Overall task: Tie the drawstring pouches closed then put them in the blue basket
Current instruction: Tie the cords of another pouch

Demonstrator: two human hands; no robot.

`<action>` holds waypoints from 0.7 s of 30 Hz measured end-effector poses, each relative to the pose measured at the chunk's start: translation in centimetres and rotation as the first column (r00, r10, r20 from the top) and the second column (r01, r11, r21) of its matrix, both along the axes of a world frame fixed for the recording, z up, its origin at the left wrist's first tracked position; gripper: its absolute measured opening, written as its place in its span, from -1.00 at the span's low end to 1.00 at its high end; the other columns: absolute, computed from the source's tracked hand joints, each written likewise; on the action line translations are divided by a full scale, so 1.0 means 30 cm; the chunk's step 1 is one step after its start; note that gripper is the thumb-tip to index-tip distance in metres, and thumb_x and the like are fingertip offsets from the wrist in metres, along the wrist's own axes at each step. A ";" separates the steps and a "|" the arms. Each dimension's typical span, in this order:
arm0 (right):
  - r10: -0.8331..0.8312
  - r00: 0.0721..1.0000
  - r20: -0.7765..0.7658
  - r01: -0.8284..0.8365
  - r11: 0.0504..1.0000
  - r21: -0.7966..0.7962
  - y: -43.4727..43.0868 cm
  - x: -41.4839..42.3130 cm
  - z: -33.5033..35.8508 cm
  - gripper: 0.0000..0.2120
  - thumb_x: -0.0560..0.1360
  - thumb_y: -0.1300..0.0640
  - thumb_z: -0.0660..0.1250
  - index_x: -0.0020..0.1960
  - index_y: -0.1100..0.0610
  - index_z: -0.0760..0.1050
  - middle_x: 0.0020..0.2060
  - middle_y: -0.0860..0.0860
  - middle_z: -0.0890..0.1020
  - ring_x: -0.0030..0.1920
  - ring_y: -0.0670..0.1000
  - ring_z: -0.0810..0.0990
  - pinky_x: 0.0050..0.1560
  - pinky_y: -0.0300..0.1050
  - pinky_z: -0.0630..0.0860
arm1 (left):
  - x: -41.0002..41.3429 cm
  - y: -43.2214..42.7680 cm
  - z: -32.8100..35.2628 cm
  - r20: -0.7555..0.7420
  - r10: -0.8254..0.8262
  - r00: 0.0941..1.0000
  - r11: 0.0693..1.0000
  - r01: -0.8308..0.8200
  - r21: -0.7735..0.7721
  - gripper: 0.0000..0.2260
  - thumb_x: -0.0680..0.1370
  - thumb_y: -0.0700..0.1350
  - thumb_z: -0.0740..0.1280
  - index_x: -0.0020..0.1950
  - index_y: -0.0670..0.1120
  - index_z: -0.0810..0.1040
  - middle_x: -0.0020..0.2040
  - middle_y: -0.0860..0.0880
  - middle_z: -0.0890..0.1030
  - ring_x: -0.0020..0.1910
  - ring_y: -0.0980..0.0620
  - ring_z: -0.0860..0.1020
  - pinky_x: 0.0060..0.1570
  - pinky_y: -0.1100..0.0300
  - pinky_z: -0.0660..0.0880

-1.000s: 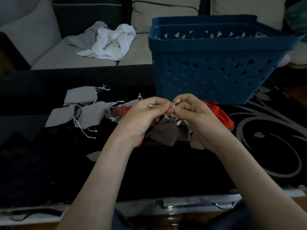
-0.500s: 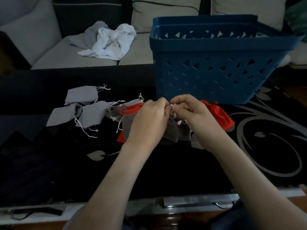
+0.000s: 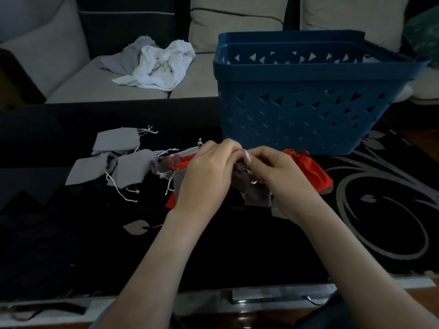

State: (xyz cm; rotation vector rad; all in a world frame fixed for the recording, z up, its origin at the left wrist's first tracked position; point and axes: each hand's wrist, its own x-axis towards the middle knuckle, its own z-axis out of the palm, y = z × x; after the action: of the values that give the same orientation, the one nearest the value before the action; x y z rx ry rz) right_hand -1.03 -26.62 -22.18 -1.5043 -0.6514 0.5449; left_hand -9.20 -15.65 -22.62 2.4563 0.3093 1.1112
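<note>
Nearest the camera, the dark table (image 3: 237, 245) is crossed by two forearms that meet over its middle. The left hand (image 3: 204, 176) and the right hand (image 3: 278, 176) are brought knuckle to knuckle, both with fingers curled tight. The gathered neck of a brown-grey pouch (image 3: 251, 191) is pinched between their fingertips. A pale bit of cord (image 3: 245, 155) shows at the pinch, and the body of the pouch is left hanging below the hands, just above the table. The grip looks chosen so that the mouth is kept bunched while the cord is worked. Tying is judged to be the step in hand, but whether a knot has been formed cannot be told, since the fingers hide it.

Just behind the hands the remaining work is laid out within easy reach. A red pouch (image 3: 308, 169) is seen beside the right hand, more red and grey fabric behind the left, and three grey pouches (image 3: 133, 169) are spread further left with loose white strings.

Beyond these, the blue basket (image 3: 297, 115) is set on the table directly behind the hands, presumably so that each tied pouch can be dropped in with a short reach. Its contents cannot be seen.

Farthest off, a white cloth (image 3: 161, 65) is left crumpled on a sofa (image 3: 95, 86).
</note>
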 end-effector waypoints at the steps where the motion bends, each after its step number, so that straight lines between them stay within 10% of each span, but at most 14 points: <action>1: -0.013 1.000 -0.005 0.013 1.000 0.004 0.000 0.000 0.001 -0.87 0.56 0.18 0.28 -0.13 0.13 0.58 -0.28 0.01 0.63 -0.22 -0.07 0.56 -0.14 -0.17 0.46 | 0.001 0.000 -0.002 0.005 0.000 1.000 1.000 0.000 -0.005 -0.80 0.57 -0.07 0.22 -0.07 -0.12 0.60 -0.26 -0.05 0.53 -0.23 0.10 0.44 -0.18 0.32 0.34; 14: -0.056 0.928 -0.369 0.224 0.874 0.431 -0.017 0.026 0.034 -0.85 0.60 0.33 0.14 0.06 0.18 0.45 -0.24 0.12 0.64 -0.29 -0.02 0.64 -0.29 -0.19 0.57 | 0.005 0.011 0.002 0.016 0.015 1.000 0.994 -0.013 -0.109 -0.85 0.57 -0.17 0.27 -0.08 -0.14 0.63 -0.32 0.10 0.52 -0.27 0.11 0.49 -0.23 0.33 0.35; 21: 0.102 0.791 -0.603 0.353 0.729 0.586 -0.011 0.061 0.028 -0.81 0.61 0.37 0.04 -0.10 0.16 0.30 -0.44 0.05 0.46 -0.36 0.01 0.50 0.05 0.09 0.59 | 0.000 0.026 0.008 -0.136 0.044 0.990 0.943 -0.086 -0.321 -0.73 0.59 -0.17 0.25 -0.31 -0.02 0.53 -0.42 0.02 0.56 -0.35 0.04 0.56 -0.21 0.01 0.51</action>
State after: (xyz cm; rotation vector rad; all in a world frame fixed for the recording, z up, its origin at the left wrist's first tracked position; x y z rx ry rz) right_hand 0.81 -26.96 -21.35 -0.5967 -0.1752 0.5529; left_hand -9.20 -14.89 -22.39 2.2353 0.5695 0.8507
